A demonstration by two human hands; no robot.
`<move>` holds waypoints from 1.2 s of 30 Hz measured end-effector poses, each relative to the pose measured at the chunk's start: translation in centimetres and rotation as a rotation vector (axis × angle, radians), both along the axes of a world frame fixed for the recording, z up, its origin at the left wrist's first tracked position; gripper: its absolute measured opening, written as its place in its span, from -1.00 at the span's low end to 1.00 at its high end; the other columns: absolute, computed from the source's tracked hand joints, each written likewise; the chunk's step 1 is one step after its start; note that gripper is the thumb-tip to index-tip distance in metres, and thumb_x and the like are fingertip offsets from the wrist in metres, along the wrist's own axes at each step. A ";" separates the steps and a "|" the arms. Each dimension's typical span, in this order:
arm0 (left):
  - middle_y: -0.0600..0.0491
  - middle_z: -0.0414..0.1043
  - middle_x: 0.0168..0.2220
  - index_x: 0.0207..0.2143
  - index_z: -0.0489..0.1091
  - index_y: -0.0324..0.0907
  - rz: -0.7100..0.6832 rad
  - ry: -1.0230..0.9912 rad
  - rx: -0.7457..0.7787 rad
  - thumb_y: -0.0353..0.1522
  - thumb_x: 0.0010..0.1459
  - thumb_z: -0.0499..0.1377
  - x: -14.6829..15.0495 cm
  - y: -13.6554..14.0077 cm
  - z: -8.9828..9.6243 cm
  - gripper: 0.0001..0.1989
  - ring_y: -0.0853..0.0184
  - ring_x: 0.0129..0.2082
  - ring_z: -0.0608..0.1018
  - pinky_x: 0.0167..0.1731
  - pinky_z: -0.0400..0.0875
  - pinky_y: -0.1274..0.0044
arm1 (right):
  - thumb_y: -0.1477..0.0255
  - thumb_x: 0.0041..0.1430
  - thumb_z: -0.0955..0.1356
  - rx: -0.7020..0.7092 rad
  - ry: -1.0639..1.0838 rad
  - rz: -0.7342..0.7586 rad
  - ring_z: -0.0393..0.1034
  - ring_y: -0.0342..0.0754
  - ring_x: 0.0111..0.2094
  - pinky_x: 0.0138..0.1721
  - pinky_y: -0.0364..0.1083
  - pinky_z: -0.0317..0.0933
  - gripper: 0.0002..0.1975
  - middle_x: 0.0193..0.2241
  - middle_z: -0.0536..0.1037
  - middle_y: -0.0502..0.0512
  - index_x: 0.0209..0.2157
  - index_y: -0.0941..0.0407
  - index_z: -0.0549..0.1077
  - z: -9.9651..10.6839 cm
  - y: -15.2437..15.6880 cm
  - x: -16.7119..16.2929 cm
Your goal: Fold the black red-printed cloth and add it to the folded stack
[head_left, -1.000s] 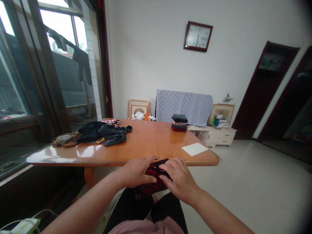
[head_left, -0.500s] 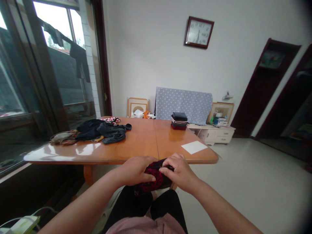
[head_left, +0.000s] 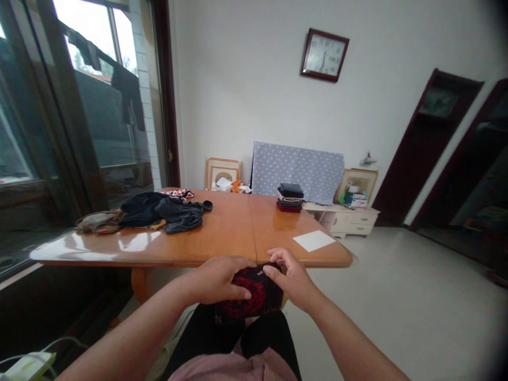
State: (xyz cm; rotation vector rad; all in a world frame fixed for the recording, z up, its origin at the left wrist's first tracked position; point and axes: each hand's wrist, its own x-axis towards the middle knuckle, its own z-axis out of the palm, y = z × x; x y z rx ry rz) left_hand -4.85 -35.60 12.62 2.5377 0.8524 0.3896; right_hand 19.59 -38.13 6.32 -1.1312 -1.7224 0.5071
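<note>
- At the left of the worktop [head_left: 222, 211] we see a loose heap of clothes [head_left: 143, 209], well apart from the hands.
- The left hand [head_left: 222, 278] has hold of the cloth's left side, fingers nearly straight along the top, thumb pressed on the front.
- The black and red cloth [head_left: 254, 296] is folded into a small bundle above the person's knees [head_left: 268, 333], by the worktop's near edge; we cannot tell if they touch. We judge it light, soft and hard to break, apt to sag or unfold, so we would take it by both sides, keeping the layers together.
- The right hand [head_left: 291, 278] is partly open at the upper right corner, fingers bent; we cannot tell whether it pinches the fabric.
- Farther back we see a neat stack of folded clothes [head_left: 290, 198].
- Rightmost on the worktop, a white sheet [head_left: 314, 241] lies flat.
</note>
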 end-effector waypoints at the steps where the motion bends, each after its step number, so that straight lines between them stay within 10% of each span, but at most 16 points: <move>1: 0.00 0.48 0.07 0.16 0.37 -0.02 0.002 -0.010 -0.006 -0.17 0.05 0.30 0.0 0.0 -0.1 -0.41 0.10 0.04 0.50 0.00 0.35 0.41 | 0.17 0.19 0.39 -0.045 0.043 -0.018 0.39 0.02 -0.01 0.02 0.02 0.26 -0.66 0.01 0.47 0.15 -0.09 0.06 0.40 -0.5 0.1 0.0; 5: -0.01 0.47 0.08 0.18 0.35 -0.04 0.000 -0.055 -0.051 -0.18 0.04 0.31 0.0 0.0 -0.5 -0.38 0.11 0.04 0.50 0.02 0.35 0.42 | 0.10 0.25 0.32 -0.117 0.051 -0.053 0.41 0.05 0.00 0.02 0.02 0.26 -0.49 -0.01 0.50 0.18 0.13 0.06 0.32 -1.7 0.3 -0.2; 12: 0.01 0.49 0.04 0.15 0.37 -0.06 -0.058 -0.166 -0.218 -0.17 0.03 0.34 0.6 0.5 -1.5 -0.39 0.15 -0.01 0.52 -0.01 0.39 0.44 | 0.13 0.33 0.24 0.069 -0.025 -0.191 0.41 -0.06 -0.34 -0.27 -0.12 0.23 -0.65 -0.42 0.53 0.01 -0.35 0.08 0.47 -1.0 0.4 -0.9; 22: 0.01 0.56 -0.15 -0.04 0.48 -0.19 -0.083 -0.257 -0.269 -0.06 0.27 0.08 1.5 1.0 -3.3 -0.56 0.21 -0.17 0.56 -0.16 0.44 0.47 | 0.13 0.34 0.23 0.076 -0.026 -0.254 0.30 -0.13 -0.46 -0.39 -0.16 0.11 -0.60 -0.54 0.40 -0.06 -0.46 0.09 0.37 -1.7 0.3 -0.8; 28: 0.02 0.57 -0.18 -0.04 0.49 -0.17 -0.025 -0.228 -0.240 -0.08 0.26 0.07 1.4 1.1 -4.3 -0.58 0.21 -0.19 0.56 -0.15 0.44 0.43 | 0.11 0.37 0.18 -0.035 -0.178 -0.163 0.36 -0.08 -0.38 -0.34 -0.12 0.15 -0.58 -0.46 0.49 0.00 -0.42 0.07 0.41 -1.2 0.3 -0.2; 36: 0.04 0.57 -0.17 -0.11 0.49 -0.15 0.002 -0.201 -0.136 -0.15 0.25 0.08 2.0 1.0 -4.8 -0.66 0.21 -0.16 0.54 -0.13 0.39 0.45 | 0.12 0.37 0.16 0.215 -0.526 -0.273 0.34 0.13 0.02 0.12 0.09 0.07 -0.59 -0.08 0.52 0.23 -0.03 0.07 0.46 0.9 -2.1 -3.0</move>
